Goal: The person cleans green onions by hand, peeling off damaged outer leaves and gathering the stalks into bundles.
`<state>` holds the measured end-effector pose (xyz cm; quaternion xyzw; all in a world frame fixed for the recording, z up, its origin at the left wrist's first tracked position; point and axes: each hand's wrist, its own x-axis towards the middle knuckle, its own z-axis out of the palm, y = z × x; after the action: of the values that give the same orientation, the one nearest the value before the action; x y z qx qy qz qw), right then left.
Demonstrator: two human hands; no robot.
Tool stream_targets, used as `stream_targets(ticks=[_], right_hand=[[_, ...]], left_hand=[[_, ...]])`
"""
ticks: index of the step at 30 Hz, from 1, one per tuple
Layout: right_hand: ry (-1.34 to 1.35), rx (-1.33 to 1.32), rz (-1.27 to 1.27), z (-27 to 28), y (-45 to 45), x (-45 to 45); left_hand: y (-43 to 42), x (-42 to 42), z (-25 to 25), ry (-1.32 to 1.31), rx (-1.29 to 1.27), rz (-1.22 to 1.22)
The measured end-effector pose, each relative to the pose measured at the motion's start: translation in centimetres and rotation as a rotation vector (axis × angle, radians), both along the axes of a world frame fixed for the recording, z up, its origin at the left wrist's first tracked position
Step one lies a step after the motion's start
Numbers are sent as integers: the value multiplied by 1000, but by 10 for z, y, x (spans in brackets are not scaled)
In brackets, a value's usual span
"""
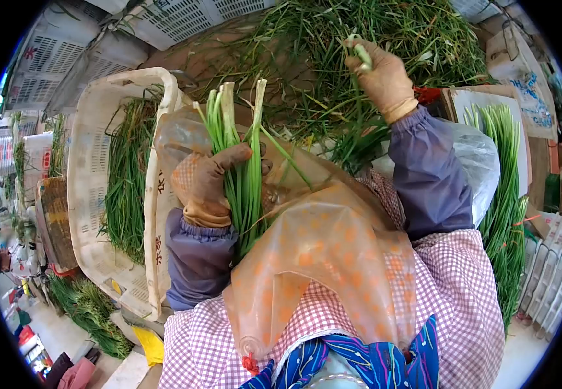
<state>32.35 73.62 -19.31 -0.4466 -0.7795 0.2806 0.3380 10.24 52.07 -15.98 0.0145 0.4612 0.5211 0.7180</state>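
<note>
My left hand (211, 180), in a brown rubber glove, is closed round a bunch of garlic chives (246, 185). Their pale cut ends point up and away from me, and the leaves run down over the plastic apron (333, 246). Raised at the upper right, my right hand (386, 81) wears a similar glove and pinches a few chive stalks (361, 54). Pale ends stick out past its fingers, while green leaves hang beneath. That hand is apart from the bunch, over a large heap of loose green leaves (398, 32).
A white plastic crate (153, 194) with greens inside stands at my left. To my right lies a long, neat bundle of chives (504, 175) beside a clear plastic bag (475, 159). More greens (90, 311) lie on the floor at lower left. White crates (177, 26) line the back.
</note>
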Motion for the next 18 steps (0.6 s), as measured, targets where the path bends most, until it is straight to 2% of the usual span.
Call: stream_targets(ticks=[2,3,5,6,8,12,14,15,17,18], right_hand=[[121,-333,266,27,-36,-15],[208,-446,507,24,-46,-21],[297,-1006,631,44,-72,-34],[352,-1068,736,37,-74,-40],[325,-1047,700,20,-77,-51],[263,-955,625,26,-80,-51],[125,-407,449,15,-76,-51],[211,-181,346,11,-69,-48],[248,-132,13,11,-41,-35],[129,31,-45,-5,-16,-22]], left_hand=[[5,7,-1,-246,88,0],[7,9,-2,-249,86,-8],[8,13,-6,-121,51,57],[8,16,-2,-120,47,56],[9,21,13,12,-10,104],[3,11,-8,-25,53,74],[3,12,-3,114,10,61],[2,12,-3,112,11,61],[-1,10,-5,-74,106,10],[-1,11,-5,-73,108,9]])
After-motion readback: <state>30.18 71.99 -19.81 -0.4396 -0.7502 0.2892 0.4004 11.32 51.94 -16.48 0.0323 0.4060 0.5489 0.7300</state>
